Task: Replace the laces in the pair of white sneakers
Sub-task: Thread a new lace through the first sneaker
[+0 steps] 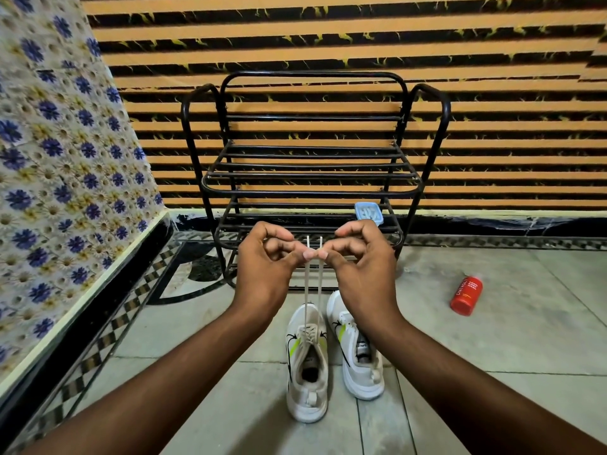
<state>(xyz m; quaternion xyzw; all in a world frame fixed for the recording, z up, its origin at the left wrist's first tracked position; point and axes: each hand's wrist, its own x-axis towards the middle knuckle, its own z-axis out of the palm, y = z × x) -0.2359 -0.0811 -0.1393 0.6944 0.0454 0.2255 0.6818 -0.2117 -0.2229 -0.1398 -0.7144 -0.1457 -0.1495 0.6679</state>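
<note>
both hands are up in front of the rack, knuckles nearly meeting. the left hand point(267, 257) pinches the left strand of the white lace point(307, 287) between thumb and forefinger, the other fingers curled in behind. the right hand point(358, 257) does the same with the right strand, just beside it. the two stiff tips of the lace poke up side by side above the pinching fingers, level with each other. below the hands both strands run down straight and taut, close together, into the top eyelets of the left sneaker point(307, 366).

that sneaker stands on the floor point(525, 356) with its toe pointing away from the person, white with a yellow-green flash and a dark swoosh on the side; a few crossings of lace show over its tongue. the right sneaker point(358, 353) sits just beside it, a little further forward, partly hidden behind the right forearm; whether it has a lace in it i cannot tell from here.

behind the hands stands a black metal shoe rack point(312, 172) against the striped orange-and-black wall. a small pale blue object point(368, 212) rests on one of its lower shelves, towards the right. off to the right, well apart from the shoes, a red bottle point(466, 295) lies on its side on the grey tiles. along the left runs a wall of blue-flowered tiles point(59, 159).
</note>
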